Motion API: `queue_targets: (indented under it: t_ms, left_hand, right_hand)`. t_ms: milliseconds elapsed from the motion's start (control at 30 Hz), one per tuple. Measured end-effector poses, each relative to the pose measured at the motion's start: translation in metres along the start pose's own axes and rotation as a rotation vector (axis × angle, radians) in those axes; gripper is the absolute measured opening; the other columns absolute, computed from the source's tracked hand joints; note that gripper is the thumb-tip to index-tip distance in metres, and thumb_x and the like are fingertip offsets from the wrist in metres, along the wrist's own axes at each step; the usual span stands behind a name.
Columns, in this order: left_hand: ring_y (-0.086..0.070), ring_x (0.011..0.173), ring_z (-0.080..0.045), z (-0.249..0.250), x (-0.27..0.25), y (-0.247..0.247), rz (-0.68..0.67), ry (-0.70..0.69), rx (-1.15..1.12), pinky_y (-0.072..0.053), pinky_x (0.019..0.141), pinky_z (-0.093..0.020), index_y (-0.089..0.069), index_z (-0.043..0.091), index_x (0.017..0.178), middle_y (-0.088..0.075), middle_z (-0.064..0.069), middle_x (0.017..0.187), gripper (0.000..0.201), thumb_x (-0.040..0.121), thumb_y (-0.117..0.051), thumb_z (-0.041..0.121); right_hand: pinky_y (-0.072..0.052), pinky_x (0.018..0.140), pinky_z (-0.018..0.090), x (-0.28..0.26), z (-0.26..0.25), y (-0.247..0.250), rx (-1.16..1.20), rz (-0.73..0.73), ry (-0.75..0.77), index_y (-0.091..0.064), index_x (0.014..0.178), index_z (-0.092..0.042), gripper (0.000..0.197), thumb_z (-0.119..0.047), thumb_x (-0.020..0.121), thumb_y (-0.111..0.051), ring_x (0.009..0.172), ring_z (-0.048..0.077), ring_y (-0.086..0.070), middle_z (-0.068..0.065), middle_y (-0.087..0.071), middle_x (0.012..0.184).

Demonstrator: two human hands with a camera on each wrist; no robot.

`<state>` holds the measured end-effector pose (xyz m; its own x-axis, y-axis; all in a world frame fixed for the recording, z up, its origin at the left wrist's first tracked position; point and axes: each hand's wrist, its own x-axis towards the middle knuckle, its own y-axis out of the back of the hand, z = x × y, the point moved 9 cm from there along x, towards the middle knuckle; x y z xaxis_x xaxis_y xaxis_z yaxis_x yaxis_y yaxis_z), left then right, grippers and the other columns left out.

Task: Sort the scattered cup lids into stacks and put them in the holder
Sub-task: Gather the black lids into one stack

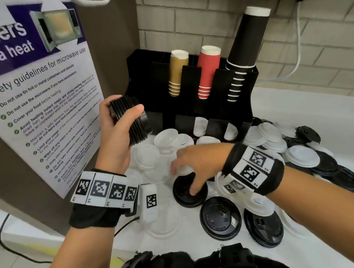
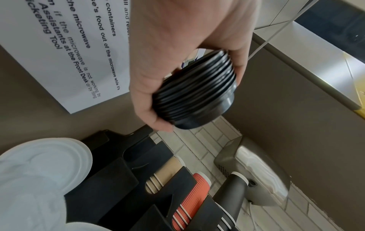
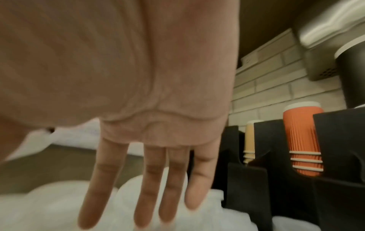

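Note:
My left hand point(image 1: 119, 128) grips a stack of black lids point(image 1: 132, 120) on its side, raised in front of the black holder point(image 1: 242, 110); in the left wrist view the stack of black lids point(image 2: 195, 92) sits between thumb and fingers of the left hand point(image 2: 177, 65). My right hand point(image 1: 191, 165) reaches down, fingers straight, over white lids point(image 1: 166, 138), its thumb on a small black lid point(image 1: 189, 191). The right wrist view shows the right hand point(image 3: 150, 195) spread over white lids point(image 3: 199, 218), holding nothing.
The holder's upper slots carry gold cups point(image 1: 176, 73), red cups point(image 1: 207, 71) and black cups point(image 1: 243, 56); white lids point(image 1: 200, 125) sit in lower slots. More black lids point(image 1: 220, 217) and white lids point(image 1: 301, 155) litter the white counter point(image 1: 293, 112). A microwave poster point(image 1: 38, 89) hangs left.

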<state>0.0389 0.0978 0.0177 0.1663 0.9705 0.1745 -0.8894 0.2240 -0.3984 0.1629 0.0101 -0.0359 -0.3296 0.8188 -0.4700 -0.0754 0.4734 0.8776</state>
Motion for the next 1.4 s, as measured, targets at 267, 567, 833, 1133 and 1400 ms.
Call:
queue_targets:
  t_ms: [267, 567, 833, 1133, 1400]
  left_hand:
    - [-0.061, 0.084, -0.013, -0.007, 0.0, -0.008, -0.038, 0.024, 0.0, -0.053, 0.063, -0.034, -0.051, 0.032, 0.104, -0.054, -0.002, 0.106, 0.037, 0.073, -0.072, 0.027]
    - [-0.062, 0.09, -0.015, -0.017, 0.001, -0.006, -0.042, 0.053, -0.001, -0.054, 0.065, -0.034, -0.053, 0.034, 0.105, -0.057, 0.002, 0.105, 0.048, 0.063, -0.078, 0.037]
    - [-0.06, 0.096, -0.021, -0.031, -0.005, -0.02, -0.13, 0.136, -0.04, -0.055, 0.069, -0.037, -0.057, 0.034, 0.104, -0.057, -0.003, 0.108, 0.047, 0.062, -0.077, 0.039]
    - [-0.063, 0.093, -0.017, -0.049, -0.024, -0.057, -0.278, 0.186, -0.066, -0.055, 0.065, -0.032, -0.052, 0.029, 0.111, -0.06, 0.001, 0.103, 0.037, 0.077, -0.067, 0.026]
    - [-0.067, 0.099, -0.022, -0.057, -0.037, -0.078, -0.368, 0.218, -0.049, -0.058, 0.068, -0.039, -0.051, 0.032, 0.118, -0.061, -0.004, 0.114, 0.043, 0.079, -0.067, 0.028]
  right_hand:
    - [-0.027, 0.085, 0.041, 0.011, -0.016, -0.036, -0.441, -0.075, 0.1, -0.034, 0.143, -0.036, 0.081, -0.025, 0.074, -0.076, 0.127, 0.028, -0.027, -0.005, -0.036, 0.143]
    - [-0.029, 0.083, 0.037, 0.009, -0.001, -0.01, -0.013, 0.034, 0.099, -0.041, 0.131, -0.03, 0.074, -0.025, 0.068, -0.079, 0.116, 0.021, -0.035, -0.008, -0.053, 0.116]
    - [-0.056, 0.084, 0.032, -0.028, 0.05, 0.035, 0.83, 0.485, 0.013, -0.042, 0.127, -0.027, 0.067, -0.012, 0.074, -0.081, 0.096, 0.014, -0.062, -0.004, -0.054, 0.109]
    - [-0.052, 0.093, 0.049, -0.052, 0.061, 0.03, 1.307, 0.788, 0.066, -0.052, 0.123, -0.024, 0.053, -0.017, 0.075, -0.072, 0.098, 0.025, -0.064, 0.011, -0.055, 0.122]
    - [-0.049, 0.096, 0.054, -0.062, 0.061, 0.031, 1.302, 0.871, 0.086, -0.053, 0.128, -0.029, 0.055, -0.018, 0.077, -0.072, 0.111, 0.034, -0.059, 0.015, -0.055, 0.123]
